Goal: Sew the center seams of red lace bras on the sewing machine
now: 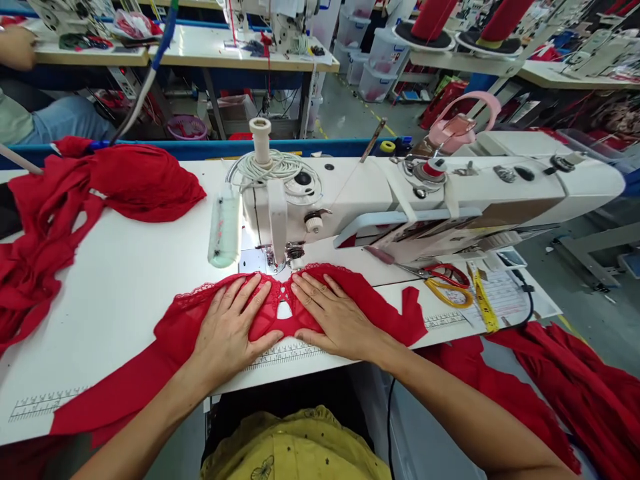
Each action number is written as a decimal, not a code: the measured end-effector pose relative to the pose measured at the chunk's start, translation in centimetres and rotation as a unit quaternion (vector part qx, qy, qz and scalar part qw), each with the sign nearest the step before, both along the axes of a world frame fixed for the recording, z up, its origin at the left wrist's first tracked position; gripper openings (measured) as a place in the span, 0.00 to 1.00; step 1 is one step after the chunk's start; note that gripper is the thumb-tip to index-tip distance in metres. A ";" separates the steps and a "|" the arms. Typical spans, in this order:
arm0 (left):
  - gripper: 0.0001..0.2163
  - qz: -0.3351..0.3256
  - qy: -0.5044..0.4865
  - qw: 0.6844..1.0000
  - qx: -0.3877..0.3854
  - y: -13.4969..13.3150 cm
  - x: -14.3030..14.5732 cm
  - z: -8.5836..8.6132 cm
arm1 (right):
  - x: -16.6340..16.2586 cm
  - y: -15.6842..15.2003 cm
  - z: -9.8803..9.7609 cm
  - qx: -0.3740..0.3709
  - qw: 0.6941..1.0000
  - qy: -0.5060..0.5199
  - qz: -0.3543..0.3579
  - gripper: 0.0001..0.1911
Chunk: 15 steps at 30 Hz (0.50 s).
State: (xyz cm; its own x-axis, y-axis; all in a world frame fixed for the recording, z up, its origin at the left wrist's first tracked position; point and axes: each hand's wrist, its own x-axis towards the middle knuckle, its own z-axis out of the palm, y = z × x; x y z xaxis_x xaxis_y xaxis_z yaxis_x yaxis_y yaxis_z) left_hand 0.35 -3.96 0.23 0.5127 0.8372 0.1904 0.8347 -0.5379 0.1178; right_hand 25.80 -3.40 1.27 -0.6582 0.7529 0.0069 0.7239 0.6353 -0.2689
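A red lace bra lies spread on the white sewing table, its centre piece with small openings just in front of the needle area. My left hand rests flat on the left cup, fingers stretched toward the machine. On the right cup my right hand lies flat too, fingers spread. Both thumbs point inward near the lower edge of the centre piece. Beyond my fingertips stands the presser foot of the white sewing machine. I cannot tell whether the foot touches the lace.
Red garments are heaped at the left and hang off the right edge. Scissors, a yellow tape measure and papers lie at the right. A green-white lamp stands beside the needle. Another person's arm shows at upper left.
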 end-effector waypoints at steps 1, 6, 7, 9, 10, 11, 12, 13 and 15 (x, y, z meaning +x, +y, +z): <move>0.36 0.002 0.001 1.000 0.001 0.0 0.0 0.0 | 0.0 0.0 -0.1 0.004 1.000 0.000 0.001 0.43; 0.36 0.013 -0.009 1.000 -0.009 -0.3 0.1 0.0 | 0.0 -0.1 -0.5 0.017 1.000 -0.011 0.007 0.43; 0.36 0.013 -0.013 1.000 -0.009 -0.3 0.1 0.0 | 0.0 -0.1 -0.6 0.019 1.000 -0.012 0.008 0.44; 0.36 0.011 -0.018 1.000 -0.005 -0.2 0.1 -0.1 | 0.0 0.0 -0.6 0.019 1.000 -0.014 0.009 0.44; 0.36 0.010 -0.018 1.000 -0.002 -0.2 0.1 -0.1 | 0.0 0.0 -0.6 0.017 1.000 -0.014 0.009 0.44; 0.36 0.008 -0.017 1.000 0.002 -0.1 0.1 -0.1 | 0.0 0.0 -0.5 0.015 1.000 -0.013 0.009 0.43; 0.36 0.005 -0.014 1.000 0.007 -0.1 0.1 0.0 | 0.0 0.0 -0.4 0.015 1.000 -0.010 0.008 0.43; 0.36 0.002 -0.010 1.000 0.014 -0.2 0.1 0.2 | -0.1 0.0 -0.2 0.016 1.000 -0.005 0.010 0.42; 0.34 -0.010 -0.009 0.999 0.041 -0.5 0.3 0.7 | -0.3 0.0 0.4 0.028 0.999 0.018 0.015 0.39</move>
